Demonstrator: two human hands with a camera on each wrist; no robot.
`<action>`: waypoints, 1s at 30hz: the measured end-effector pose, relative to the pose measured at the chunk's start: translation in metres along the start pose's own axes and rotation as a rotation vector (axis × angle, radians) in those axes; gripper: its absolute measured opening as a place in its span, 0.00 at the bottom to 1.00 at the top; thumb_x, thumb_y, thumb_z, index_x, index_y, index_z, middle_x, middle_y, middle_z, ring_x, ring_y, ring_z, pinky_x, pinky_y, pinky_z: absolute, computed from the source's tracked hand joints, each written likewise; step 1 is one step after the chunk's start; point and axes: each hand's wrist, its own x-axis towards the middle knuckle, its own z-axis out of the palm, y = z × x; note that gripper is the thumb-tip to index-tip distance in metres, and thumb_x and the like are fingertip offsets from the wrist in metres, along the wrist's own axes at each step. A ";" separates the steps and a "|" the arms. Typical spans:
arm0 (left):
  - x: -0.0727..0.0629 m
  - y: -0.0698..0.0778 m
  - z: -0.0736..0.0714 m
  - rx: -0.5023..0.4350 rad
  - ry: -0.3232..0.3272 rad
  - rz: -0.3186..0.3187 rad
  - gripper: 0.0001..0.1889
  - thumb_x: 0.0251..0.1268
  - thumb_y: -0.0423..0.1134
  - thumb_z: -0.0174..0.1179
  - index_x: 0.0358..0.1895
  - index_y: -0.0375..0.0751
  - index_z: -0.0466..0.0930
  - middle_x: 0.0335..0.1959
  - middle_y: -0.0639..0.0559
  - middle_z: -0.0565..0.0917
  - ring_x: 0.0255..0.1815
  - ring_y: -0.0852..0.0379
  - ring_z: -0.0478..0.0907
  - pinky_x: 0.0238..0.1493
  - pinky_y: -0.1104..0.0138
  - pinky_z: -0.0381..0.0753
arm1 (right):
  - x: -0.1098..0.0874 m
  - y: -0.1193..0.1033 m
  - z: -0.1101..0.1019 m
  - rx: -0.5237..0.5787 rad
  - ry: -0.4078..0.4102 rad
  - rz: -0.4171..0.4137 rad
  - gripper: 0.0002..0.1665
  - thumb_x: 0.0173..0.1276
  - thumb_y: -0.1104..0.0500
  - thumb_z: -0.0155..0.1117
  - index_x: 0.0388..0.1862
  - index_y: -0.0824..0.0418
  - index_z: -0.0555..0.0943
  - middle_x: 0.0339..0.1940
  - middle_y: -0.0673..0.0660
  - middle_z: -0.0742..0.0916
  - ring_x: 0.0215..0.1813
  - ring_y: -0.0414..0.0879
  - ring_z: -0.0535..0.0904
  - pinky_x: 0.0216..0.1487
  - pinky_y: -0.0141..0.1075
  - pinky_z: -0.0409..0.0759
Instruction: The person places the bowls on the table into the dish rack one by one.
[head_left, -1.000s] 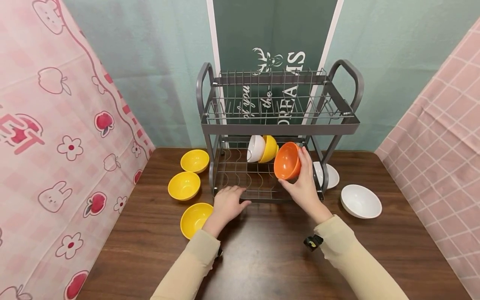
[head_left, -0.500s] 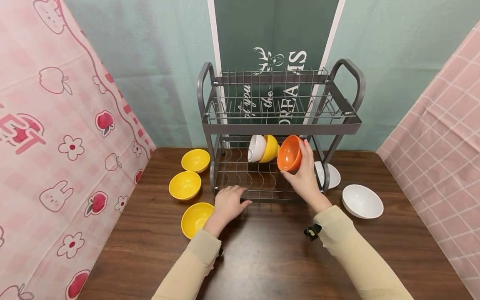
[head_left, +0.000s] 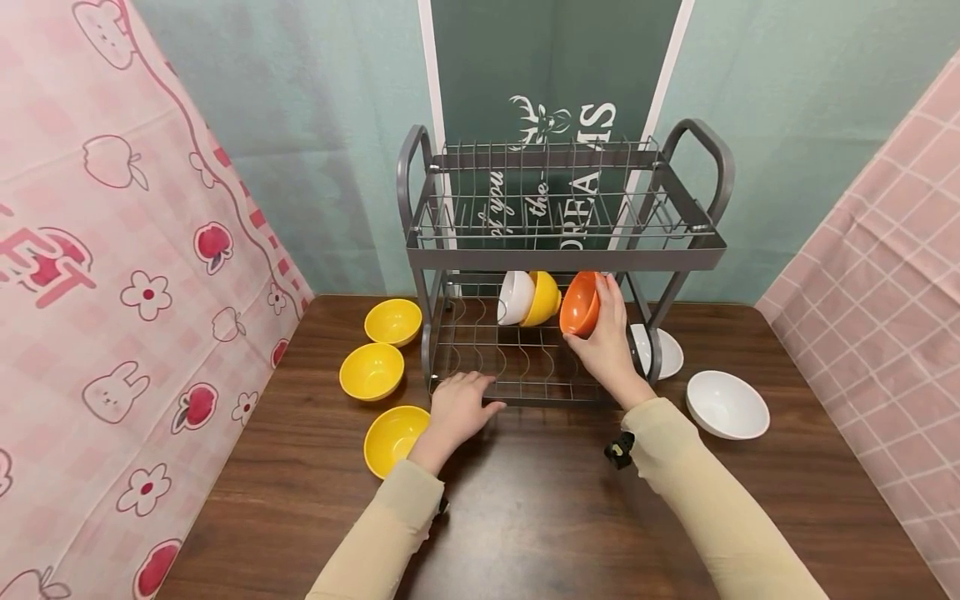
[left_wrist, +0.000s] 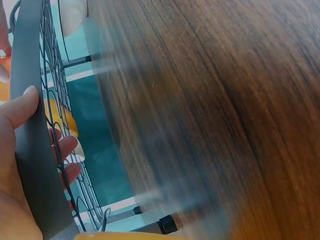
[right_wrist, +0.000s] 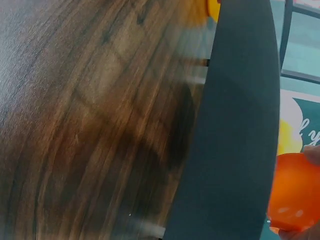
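My right hand (head_left: pixel 606 343) pinches an orange bowl (head_left: pixel 580 305) between thumb and fingers above the lower tier of a grey two-tier dish rack (head_left: pixel 562 260). The bowl is tilted on its side, its opening facing left. Just left of it, a yellow bowl (head_left: pixel 544 298) and a white bowl (head_left: pixel 515 297) stand on edge in the rack, nested together. At the rack's front edge my left hand (head_left: pixel 459 410) grips the lower rail; in the left wrist view the thumb lies on the rail (left_wrist: pixel 31 150) and the fingers reach behind it. The right wrist view shows the orange bowl (right_wrist: pixel 295 190) only partly.
Yellow bowls (head_left: pixel 372 372) stand left of the rack on the brown wooden table (head_left: pixel 525 517). To the right are a white bowl (head_left: pixel 727 405) and another white bowl (head_left: pixel 667 353), partly behind the rack's post. Pink patterned cloths (head_left: pixel 885 275) hang at both sides.
My right hand has moved the orange bowl back and slightly right, deeper under the upper tier, and turned it more onto its side. The left hand has stayed on the rail.
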 end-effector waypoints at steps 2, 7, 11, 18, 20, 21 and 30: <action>0.000 0.000 0.000 -0.001 -0.003 0.000 0.26 0.56 0.63 0.56 0.55 0.55 0.77 0.51 0.57 0.81 0.54 0.55 0.76 0.61 0.62 0.71 | 0.001 0.003 0.001 -0.013 -0.010 0.003 0.63 0.44 0.68 0.74 0.73 0.51 0.47 0.75 0.56 0.48 0.73 0.60 0.48 0.63 0.61 0.64; 0.000 0.000 0.000 -0.001 -0.001 -0.001 0.26 0.56 0.63 0.56 0.54 0.55 0.78 0.51 0.57 0.81 0.54 0.55 0.76 0.60 0.62 0.72 | 0.002 0.008 0.004 -0.031 -0.045 0.004 0.62 0.44 0.68 0.74 0.73 0.54 0.48 0.75 0.60 0.49 0.74 0.60 0.47 0.63 0.61 0.64; 0.000 -0.001 0.000 0.004 0.003 -0.002 0.26 0.56 0.63 0.56 0.54 0.55 0.78 0.51 0.57 0.81 0.54 0.55 0.76 0.59 0.62 0.72 | 0.006 0.010 0.006 -0.047 -0.077 0.019 0.62 0.44 0.68 0.73 0.74 0.54 0.47 0.75 0.60 0.48 0.74 0.61 0.46 0.63 0.61 0.64; 0.001 -0.001 0.001 -0.002 0.001 -0.003 0.26 0.56 0.63 0.56 0.55 0.55 0.77 0.52 0.57 0.81 0.54 0.55 0.76 0.60 0.62 0.72 | 0.014 0.014 0.011 -0.050 -0.131 0.041 0.62 0.45 0.67 0.73 0.74 0.55 0.46 0.75 0.61 0.48 0.74 0.63 0.44 0.62 0.62 0.65; 0.001 -0.001 0.002 -0.003 -0.002 -0.004 0.26 0.56 0.63 0.56 0.55 0.56 0.77 0.52 0.57 0.81 0.54 0.55 0.76 0.60 0.62 0.71 | 0.016 0.014 0.013 -0.055 -0.140 0.046 0.62 0.45 0.68 0.73 0.74 0.56 0.46 0.75 0.61 0.48 0.74 0.64 0.43 0.62 0.62 0.64; 0.002 -0.001 0.002 -0.003 -0.004 -0.004 0.26 0.56 0.63 0.56 0.55 0.56 0.77 0.51 0.57 0.81 0.54 0.55 0.76 0.60 0.62 0.71 | 0.017 0.014 0.014 -0.057 -0.146 0.051 0.62 0.45 0.68 0.73 0.74 0.56 0.46 0.75 0.61 0.47 0.74 0.64 0.43 0.62 0.62 0.64; 0.002 -0.001 0.003 0.002 -0.008 -0.006 0.26 0.56 0.64 0.55 0.54 0.56 0.77 0.50 0.59 0.81 0.53 0.56 0.76 0.58 0.62 0.73 | 0.018 0.018 0.021 -0.066 -0.160 0.062 0.62 0.44 0.68 0.74 0.73 0.57 0.47 0.75 0.63 0.48 0.73 0.65 0.44 0.64 0.62 0.62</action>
